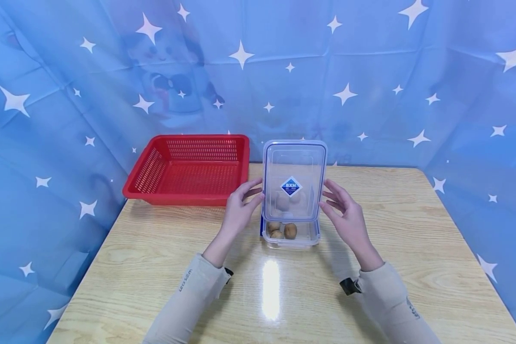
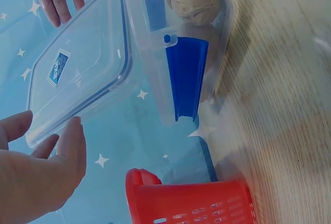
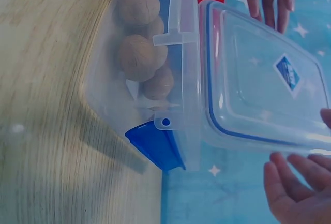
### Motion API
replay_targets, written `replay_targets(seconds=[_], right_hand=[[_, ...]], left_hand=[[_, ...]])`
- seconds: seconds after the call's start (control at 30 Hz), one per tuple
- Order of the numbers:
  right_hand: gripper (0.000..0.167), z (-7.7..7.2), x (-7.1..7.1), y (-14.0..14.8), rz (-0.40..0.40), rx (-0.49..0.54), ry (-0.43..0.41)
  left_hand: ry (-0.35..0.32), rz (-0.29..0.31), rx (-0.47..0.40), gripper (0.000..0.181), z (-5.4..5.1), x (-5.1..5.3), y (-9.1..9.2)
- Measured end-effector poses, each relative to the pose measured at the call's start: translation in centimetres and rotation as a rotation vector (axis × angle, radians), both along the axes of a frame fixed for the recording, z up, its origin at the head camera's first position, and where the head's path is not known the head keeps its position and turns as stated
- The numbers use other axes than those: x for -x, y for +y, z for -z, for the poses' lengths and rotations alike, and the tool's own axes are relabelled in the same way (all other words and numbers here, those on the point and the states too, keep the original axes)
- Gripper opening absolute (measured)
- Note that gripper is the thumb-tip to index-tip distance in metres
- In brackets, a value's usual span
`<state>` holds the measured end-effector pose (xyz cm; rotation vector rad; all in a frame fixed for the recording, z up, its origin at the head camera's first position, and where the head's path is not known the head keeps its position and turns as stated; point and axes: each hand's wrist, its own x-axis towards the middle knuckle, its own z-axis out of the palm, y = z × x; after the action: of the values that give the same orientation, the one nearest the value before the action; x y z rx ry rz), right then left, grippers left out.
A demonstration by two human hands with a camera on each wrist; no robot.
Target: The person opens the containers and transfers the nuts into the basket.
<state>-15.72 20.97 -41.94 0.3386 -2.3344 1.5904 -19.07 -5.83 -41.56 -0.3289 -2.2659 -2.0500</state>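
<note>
Left hand [image 1: 239, 208] and right hand [image 1: 347, 215] face each other across a clear lid [image 1: 295, 160], each pinching one long edge between thumb and fingers. Both forearms reach inward from the near side, sleeves down to the wrists. Held tilted up with its label toward the person, the lid covers the far part of a clear container [image 1: 293, 243] in the head view; whether they touch, I cannot tell. Walnuts [image 1: 290, 231] lie inside the container, right of a red basket [image 1: 180, 198].
</note>
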Motion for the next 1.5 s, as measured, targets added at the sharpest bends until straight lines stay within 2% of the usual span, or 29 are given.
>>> replay_targets(seconds=[0.33,0.63,0.8,1.0,1.3,1.5], right_hand=[[0.052,0.0,-0.1,0.1,-0.023,0.071,-0.014],[0.048,0.1,-0.2,-0.3,-0.045,0.187,0.002],[0.05,0.4,-0.3,-0.4,-0.06,0.211,0.001],[0.049,0.9,-0.4,-0.3,-0.081,0.238,-0.005],[0.05,1.1,-0.6,0.2,-0.15,0.354,-0.051],[0.046,1.2,-0.7,0.4,-0.126,0.335,-0.101]], left_hand=[[0.035,0.005,-0.007,0.043,-0.3,-0.3,0.1],[0.043,0.018,-0.058,0.041,-0.4,-0.5,0.1],[0.062,0.027,-0.088,0.04,-0.3,-0.5,0.1],[0.019,0.009,-0.082,0.037,0.0,-0.4,0.1],[-0.014,0.022,-0.141,0.036,0.3,-0.4,0.0],[-0.042,0.024,-0.161,0.035,0.5,-0.5,-0.1]])
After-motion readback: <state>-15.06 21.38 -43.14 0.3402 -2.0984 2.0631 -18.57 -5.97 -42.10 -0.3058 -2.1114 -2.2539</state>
